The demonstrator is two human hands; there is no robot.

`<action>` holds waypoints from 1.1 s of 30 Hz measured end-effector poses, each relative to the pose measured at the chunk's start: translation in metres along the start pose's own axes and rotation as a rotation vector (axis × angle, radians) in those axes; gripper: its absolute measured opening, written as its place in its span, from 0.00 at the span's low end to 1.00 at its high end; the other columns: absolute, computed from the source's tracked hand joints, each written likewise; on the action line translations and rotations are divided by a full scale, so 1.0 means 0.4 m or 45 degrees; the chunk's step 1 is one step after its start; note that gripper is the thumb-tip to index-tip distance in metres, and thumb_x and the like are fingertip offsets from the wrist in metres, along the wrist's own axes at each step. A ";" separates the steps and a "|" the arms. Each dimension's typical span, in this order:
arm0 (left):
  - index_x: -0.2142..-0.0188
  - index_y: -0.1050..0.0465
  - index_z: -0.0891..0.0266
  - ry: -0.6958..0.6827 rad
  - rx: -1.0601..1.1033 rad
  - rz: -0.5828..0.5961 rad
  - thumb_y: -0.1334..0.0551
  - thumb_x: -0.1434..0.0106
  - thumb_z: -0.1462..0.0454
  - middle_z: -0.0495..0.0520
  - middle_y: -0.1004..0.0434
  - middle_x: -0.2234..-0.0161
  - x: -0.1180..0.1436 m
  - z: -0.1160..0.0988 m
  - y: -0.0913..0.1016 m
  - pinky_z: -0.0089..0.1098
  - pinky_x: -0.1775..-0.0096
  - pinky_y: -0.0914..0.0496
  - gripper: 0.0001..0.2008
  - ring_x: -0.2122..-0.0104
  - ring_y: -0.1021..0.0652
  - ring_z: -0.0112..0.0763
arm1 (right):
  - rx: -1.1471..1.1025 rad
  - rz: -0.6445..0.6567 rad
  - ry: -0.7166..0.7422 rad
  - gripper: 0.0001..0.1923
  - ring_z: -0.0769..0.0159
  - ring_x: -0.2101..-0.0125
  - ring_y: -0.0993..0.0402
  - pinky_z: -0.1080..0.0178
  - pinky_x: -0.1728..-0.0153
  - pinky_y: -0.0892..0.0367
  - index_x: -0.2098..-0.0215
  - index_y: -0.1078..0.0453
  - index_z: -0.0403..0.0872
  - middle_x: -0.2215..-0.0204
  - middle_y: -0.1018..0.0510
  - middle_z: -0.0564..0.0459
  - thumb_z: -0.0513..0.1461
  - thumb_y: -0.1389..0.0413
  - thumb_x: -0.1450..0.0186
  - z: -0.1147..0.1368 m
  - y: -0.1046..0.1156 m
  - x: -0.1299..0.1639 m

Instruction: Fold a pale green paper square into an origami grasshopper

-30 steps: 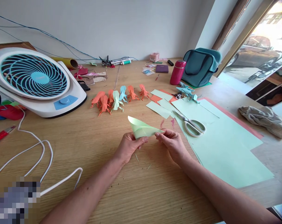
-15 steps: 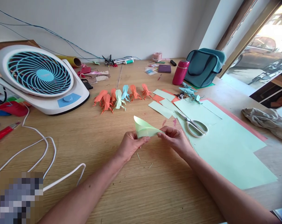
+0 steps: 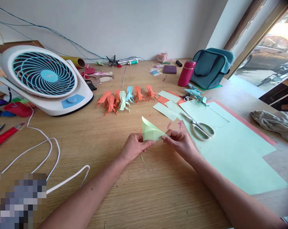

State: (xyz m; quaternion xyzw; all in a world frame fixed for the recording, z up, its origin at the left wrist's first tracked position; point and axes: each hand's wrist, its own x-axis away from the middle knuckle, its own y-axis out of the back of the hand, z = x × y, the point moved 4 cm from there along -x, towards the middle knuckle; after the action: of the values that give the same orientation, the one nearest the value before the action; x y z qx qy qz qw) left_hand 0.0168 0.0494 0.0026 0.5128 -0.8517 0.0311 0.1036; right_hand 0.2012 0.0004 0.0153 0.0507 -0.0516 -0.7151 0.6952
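A folded piece of light green paper (image 3: 150, 131) is held just above the wooden table (image 3: 105, 140), one pointed corner sticking up. My left hand (image 3: 134, 147) pinches its lower left edge with thumb and fingers. My right hand (image 3: 180, 143) pinches its right tip. Behind the hands stands a row of folded paper figures (image 3: 124, 98) in orange, green and blue. Scissors (image 3: 201, 127) with white handles lie on large light green sheets (image 3: 231, 149) to the right of my right hand.
A white and teal fan (image 3: 45, 79) stands at the back left, its white cable (image 3: 43, 152) looping over the table. Red-handled tools (image 3: 4, 135) lie at the left edge. A pink bottle (image 3: 186, 73), a teal bag (image 3: 211, 68) and a grey cloth (image 3: 274, 122) are on the right.
The green paper's raised flap has been folded closer, so the piece looks narrower and more upright. Both hands kept their grip and stayed close together.
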 end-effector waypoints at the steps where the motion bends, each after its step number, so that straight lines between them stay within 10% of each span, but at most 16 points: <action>1: 0.72 0.19 0.64 0.007 0.005 0.006 0.24 0.54 0.55 0.50 0.22 0.75 0.000 -0.002 0.002 0.25 0.75 0.35 0.15 0.75 0.28 0.27 | 0.000 -0.002 0.001 0.27 0.72 0.77 0.50 0.63 0.75 0.55 0.78 0.32 0.46 0.81 0.41 0.59 0.60 0.37 0.44 0.000 0.001 -0.001; 33: 0.72 0.18 0.64 0.032 -0.005 0.061 0.26 0.53 0.48 0.60 0.16 0.70 -0.014 -0.028 0.053 0.28 0.69 0.30 0.20 0.68 0.19 0.35 | -0.012 -0.028 0.035 0.28 0.71 0.77 0.47 0.64 0.76 0.51 0.77 0.32 0.46 0.81 0.38 0.58 0.62 0.37 0.45 -0.005 0.007 -0.006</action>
State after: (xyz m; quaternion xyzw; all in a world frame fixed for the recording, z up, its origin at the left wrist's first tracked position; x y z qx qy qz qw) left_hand 0.0023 0.0660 0.0135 0.4917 -0.8624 0.0384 0.1143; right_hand 0.2044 0.0025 0.0136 0.0578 -0.0382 -0.7221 0.6883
